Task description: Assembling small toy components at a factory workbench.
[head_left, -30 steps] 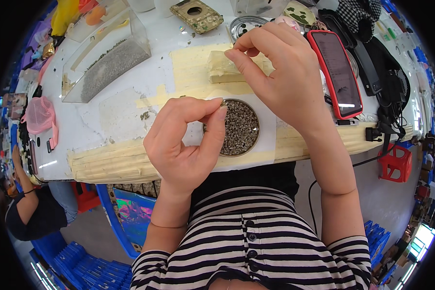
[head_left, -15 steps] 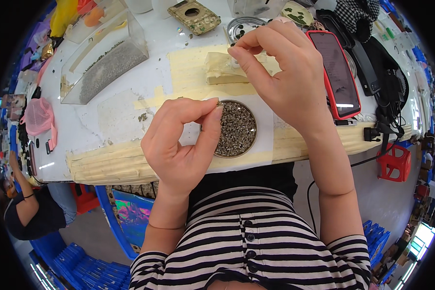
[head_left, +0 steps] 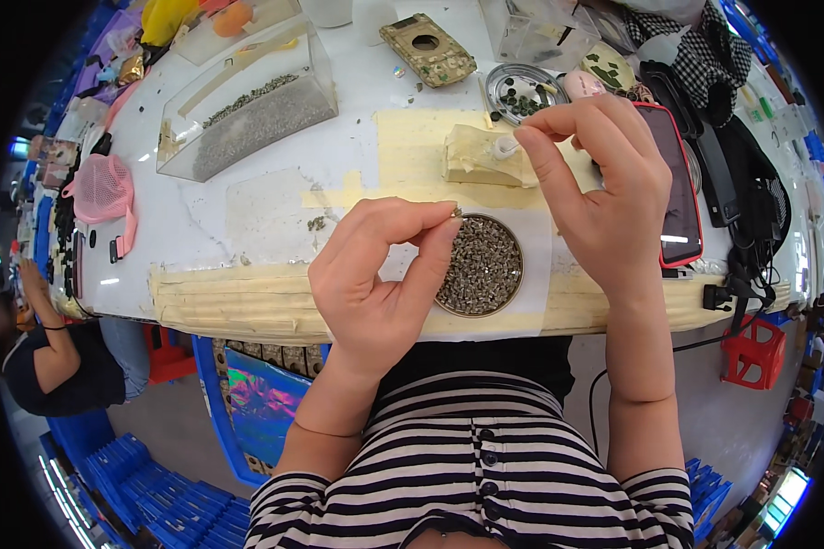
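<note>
- Over round dish (head_left: 482, 315) rim: small piece (head_left: 456, 212), pinched in left hand (head_left: 366, 279).
- Right hand (head_left: 613, 178): near taped block (head_left: 464, 162), fingertips close together; can't tell if gripping.
- Red-cased phone (head_left: 686, 192): partly behind right hand, screen unreadable.
- Clear bin (head_left: 319, 69): further left, grey bits (head_left: 261, 123) inside.

The table (head_left: 178, 240) is white, and the tape (head_left: 238, 300) on its edge is pale yellow. The small pieces (head_left: 482, 265) are of grey-brown metallic colour. The phone (head_left: 682, 206) has a red frame; the mesh pouch (head_left: 101, 189) is pink. The shirt (head_left: 558, 467) has black and white stripes; the cloth (head_left: 694, 73) is checked black and white.
</note>
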A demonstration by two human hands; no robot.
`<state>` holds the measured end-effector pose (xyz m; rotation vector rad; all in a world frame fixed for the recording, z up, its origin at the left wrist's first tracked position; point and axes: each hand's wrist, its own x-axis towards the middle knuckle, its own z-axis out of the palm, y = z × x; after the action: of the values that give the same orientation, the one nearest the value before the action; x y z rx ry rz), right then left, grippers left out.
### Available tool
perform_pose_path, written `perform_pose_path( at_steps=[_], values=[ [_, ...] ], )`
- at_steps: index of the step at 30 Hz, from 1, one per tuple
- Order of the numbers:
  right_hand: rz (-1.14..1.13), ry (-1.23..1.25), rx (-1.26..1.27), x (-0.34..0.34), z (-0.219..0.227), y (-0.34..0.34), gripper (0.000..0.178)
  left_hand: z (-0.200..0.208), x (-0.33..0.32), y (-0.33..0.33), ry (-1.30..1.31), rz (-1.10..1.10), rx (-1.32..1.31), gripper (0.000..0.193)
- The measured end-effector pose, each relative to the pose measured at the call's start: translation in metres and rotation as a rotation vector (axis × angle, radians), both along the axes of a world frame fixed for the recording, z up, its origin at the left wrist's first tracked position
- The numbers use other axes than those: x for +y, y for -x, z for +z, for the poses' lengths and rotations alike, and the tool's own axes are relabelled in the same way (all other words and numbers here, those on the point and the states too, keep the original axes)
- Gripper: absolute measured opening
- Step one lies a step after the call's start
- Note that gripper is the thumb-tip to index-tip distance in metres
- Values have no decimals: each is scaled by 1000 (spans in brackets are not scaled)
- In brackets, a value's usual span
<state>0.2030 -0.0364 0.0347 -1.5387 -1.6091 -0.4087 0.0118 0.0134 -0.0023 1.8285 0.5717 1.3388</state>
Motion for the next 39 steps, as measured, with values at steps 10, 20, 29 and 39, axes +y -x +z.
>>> perform_pose_path(
  at_steps=[10,20,29,39],
  values=[
    [-8,38,-4,-3,3,1,11,2,1,-1,-27,6,5,15],
    [-5,-20,7,-6,7,1,11,3,2,-1,-60,2,-10,17],
    [275,-26,663,-18,7,15,7,3,3,0,-92,3,5,20],
    [526,92,921,-16,-3,32,13,5,3,0,-116,-5,45,21]
  ],
)
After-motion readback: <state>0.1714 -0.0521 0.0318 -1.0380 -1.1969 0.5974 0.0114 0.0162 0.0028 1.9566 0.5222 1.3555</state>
